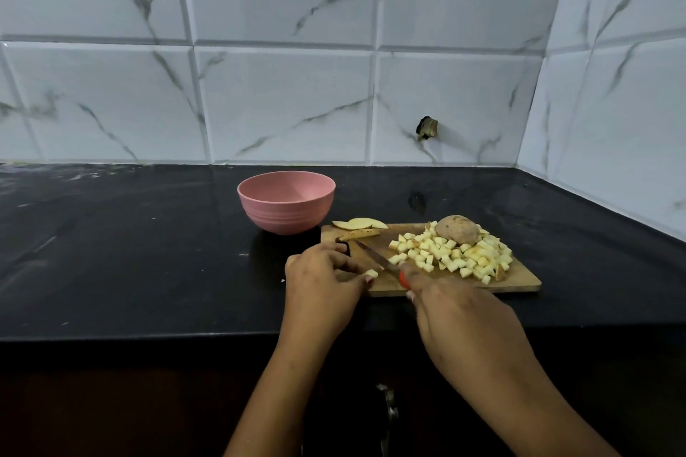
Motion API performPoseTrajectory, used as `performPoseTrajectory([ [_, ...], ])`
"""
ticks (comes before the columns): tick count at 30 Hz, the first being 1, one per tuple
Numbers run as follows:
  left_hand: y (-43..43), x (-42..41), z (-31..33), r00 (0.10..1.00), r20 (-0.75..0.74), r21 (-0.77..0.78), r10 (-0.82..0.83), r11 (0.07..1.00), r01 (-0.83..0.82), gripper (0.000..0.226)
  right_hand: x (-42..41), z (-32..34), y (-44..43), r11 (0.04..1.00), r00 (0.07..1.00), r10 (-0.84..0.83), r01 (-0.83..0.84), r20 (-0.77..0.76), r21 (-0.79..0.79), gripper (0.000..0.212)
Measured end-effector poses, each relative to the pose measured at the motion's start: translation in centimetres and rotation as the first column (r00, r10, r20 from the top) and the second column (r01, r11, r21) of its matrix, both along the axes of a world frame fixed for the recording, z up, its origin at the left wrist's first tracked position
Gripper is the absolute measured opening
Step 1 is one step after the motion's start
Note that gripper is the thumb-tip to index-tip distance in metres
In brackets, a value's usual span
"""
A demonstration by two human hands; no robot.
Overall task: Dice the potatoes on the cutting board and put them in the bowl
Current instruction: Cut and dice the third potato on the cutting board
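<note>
A wooden cutting board [519, 284] lies on the black counter. On it sits a heap of pale potato cubes [454, 254], with an uncut potato half [457, 230] at the heap's far side. Several potato slices [362, 224] lie at the board's far left corner. My right hand [456, 312] grips a red-handled knife [375, 255], blade pointing away to the left. My left hand [323, 280] rests at the board's left edge, fingertips pinching a small potato piece [371, 273] beside the blade. The pink bowl [286, 201] stands behind the board's left end; it looks empty.
White marble-look tiles cover the wall behind and on the right, with a dark hole [427, 127] in one tile. The black counter [130, 252] stretches left of the bowl. Its front edge runs just below my hands.
</note>
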State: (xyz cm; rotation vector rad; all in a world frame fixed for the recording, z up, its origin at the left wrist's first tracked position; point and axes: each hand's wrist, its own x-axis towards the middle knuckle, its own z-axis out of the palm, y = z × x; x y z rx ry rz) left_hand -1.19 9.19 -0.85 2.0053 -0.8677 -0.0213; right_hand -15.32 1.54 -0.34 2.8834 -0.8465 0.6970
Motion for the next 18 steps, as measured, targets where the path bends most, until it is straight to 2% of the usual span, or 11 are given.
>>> performPoseTrajectory([
  [3, 0.0, -0.1, 0.1, 1.000, -0.003, 0.002, 0.011, 1.000, -0.011, 0.016, -0.7, 0.2, 0.3, 0.999, 0.999, 0.011, -0.012, 0.033, 0.031, 0.053],
  [9, 0.0, -0.1, 0.1, 0.997, -0.027, -0.030, 0.075, 0.997, -0.076, 0.012, -1.0, 0.8, 0.9, 0.990, 0.996, 0.057, -0.047, -0.064, 0.136, 0.057],
  [14, 0.0, -0.1, 0.1, 0.998, -0.030, -0.047, 0.063, 0.997, -0.064, 0.011, 0.1, 0.1, 0.8, 0.998, 0.991, 0.047, -0.040, -0.125, 0.056, 0.062],
  [18, 0.1, -0.2, 0.1, 0.997, -0.031, -0.058, 0.067, 0.996, -0.068, 0.010, 0.9, 0.3, 0.1, 0.999, 0.996, 0.033, -0.031, -0.085, 0.034, 0.061],
])
